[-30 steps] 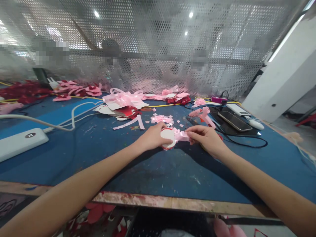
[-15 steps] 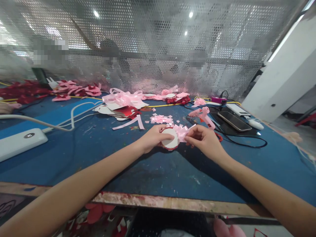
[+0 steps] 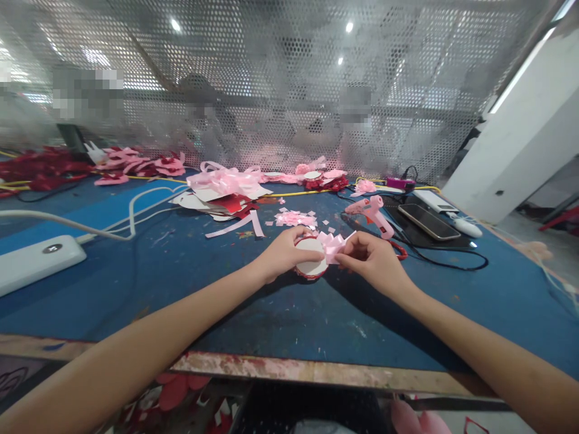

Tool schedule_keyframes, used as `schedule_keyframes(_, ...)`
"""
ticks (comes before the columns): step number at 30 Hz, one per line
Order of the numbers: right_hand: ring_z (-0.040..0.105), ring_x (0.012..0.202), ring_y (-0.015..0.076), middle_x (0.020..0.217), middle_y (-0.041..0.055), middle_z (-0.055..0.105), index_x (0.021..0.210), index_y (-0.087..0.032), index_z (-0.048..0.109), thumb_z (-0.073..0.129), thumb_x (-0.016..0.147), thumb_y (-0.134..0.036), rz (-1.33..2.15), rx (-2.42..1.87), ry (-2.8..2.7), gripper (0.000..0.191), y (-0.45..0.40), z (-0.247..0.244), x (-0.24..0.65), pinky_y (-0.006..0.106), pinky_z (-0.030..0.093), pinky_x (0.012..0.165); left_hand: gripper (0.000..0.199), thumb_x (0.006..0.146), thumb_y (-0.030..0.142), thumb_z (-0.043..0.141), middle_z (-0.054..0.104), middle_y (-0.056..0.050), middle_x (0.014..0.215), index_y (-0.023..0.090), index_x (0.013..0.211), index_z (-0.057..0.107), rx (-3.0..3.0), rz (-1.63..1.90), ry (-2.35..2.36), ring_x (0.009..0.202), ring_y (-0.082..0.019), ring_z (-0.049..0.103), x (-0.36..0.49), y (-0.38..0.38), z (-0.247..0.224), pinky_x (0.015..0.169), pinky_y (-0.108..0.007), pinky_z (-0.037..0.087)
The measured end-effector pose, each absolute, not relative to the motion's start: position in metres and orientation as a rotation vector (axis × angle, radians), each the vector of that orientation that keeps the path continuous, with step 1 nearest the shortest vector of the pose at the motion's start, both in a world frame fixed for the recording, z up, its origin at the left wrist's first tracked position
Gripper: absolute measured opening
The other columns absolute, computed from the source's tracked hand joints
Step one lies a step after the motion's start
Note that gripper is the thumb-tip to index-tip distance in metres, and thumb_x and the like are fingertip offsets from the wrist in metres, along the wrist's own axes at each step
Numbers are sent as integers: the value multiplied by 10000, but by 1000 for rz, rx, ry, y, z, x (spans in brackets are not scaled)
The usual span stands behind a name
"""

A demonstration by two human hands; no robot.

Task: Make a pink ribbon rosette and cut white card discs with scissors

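My left hand (image 3: pixel 292 253) is closed on a round white disc (image 3: pixel 310 265) with a red edge, its thumb lying across the white face. At the disc's right side, pleated pink ribbon (image 3: pixel 332 244) stands up in folds. My right hand (image 3: pixel 364 256) pinches the right end of that ribbon between thumb and fingers. Both hands are just above the blue tabletop (image 3: pixel 280 325). Beyond them lies a small heap of cut pink ribbon pieces (image 3: pixel 296 218). A pink glue gun (image 3: pixel 373 214) rests behind my right hand.
Pink ribbon loops (image 3: pixel 226 178) lie on white and red card pieces (image 3: pixel 217 205) at centre left. A phone (image 3: pixel 427 221) and black cable (image 3: pixel 470 267) are to the right. A white power strip (image 3: pixel 40 262) sits left. A perforated metal screen (image 3: pixel 280 78) stands behind.
My left thumb has slid right across the disc, to the ribbon's base. My right hand has shifted slightly left with the ribbon end. The disc has tilted a little.
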State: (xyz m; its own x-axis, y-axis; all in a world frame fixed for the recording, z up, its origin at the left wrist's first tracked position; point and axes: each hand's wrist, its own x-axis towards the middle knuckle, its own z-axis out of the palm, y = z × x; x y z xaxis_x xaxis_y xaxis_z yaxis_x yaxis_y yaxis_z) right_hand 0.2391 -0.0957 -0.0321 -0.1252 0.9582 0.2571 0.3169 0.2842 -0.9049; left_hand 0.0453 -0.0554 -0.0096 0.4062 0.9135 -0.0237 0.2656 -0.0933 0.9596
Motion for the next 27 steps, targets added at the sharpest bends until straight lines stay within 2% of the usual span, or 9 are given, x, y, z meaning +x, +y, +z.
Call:
schedule_keyframes(5, 614, 624, 158, 699, 9, 633, 713, -208, 485, 666, 730, -325, 851, -1175, -1647, 216, -98, -32, 238, 290, 465, 593, 444, 542, 272, 772, 570, 22, 757, 152, 911, 556, 1694, 788, 1113, 689, -134, 527, 47, -57, -9, 655, -250, 411)
schedule_keyframes(11, 622, 644, 169, 749, 29, 655, 702, -208, 493, 674, 723, -347, 796, -1206, -1666, 230, -99, -33, 236, 304, 480, 605, 496, 529, 345, 788, 587, 1, 772, 150, 928, 567, 1745, 776, 1150, 710, -155, 540, 46, -59, -7, 660, -266, 415)
schedule_keyframes(14, 627, 638, 172, 734, 28, 658, 703, -210, 490, 673, 728, -352, 788, -1212, -1664, 233, -102, -31, 234, 308, 487, 605, 481, 521, 328, 789, 594, -2, 770, 152, 916, 577, 1759, 781, 1179, 724, -167, 554, 46, -58, -6, 664, -274, 425)
schedule_keyframes(18, 598, 581, 159, 648, 22, 628, 703, -207, 494, 629, 772, -384, 749, -1187, -1582, 233, -106, -22, 234, 287, 469, 552, 458, 510, 278, 796, 601, 1, 753, 152, 894, 581, 1612, 793, 1164, 686, -152, 565, 47, -59, -5, 629, -257, 438)
schedule_keyframes(21, 562, 524, 131, 621, 15, 613, 702, -200, 510, 597, 800, -402, 623, -1139, -1446, 240, -103, -16, 241, 263, 441, 513, 460, 531, 233, 785, 620, -10, 721, 155, 925, 562, 1339, 747, 1074, 599, -137, 580, 48, -60, -4, 537, -238, 448)
schedule_keyframes(24, 512, 476, 104, 576, -11, 575, 703, -204, 514, 596, 800, -393, 549, -1096, -1298, 227, -94, -15, 249, 239, 408, 479, 297, 620, 186, 710, 604, -10, 627, 129, 864, 551, 995, 618, 931, 478, -97, 550, 47, -61, 0, 432, -183, 429)
schedule_keyframes(27, 462, 442, 88, 568, -30, 546, 723, -210, 503, 606, 777, -389, 662, -1080, -1187, 214, -84, -19, 254, 223, 361, 434, 129, 737, 206, 589, 558, -13, 571, 89, 777, 551, 651, 452, 792, 421, -59, 511, 45, -59, 5, 392, -129, 428)
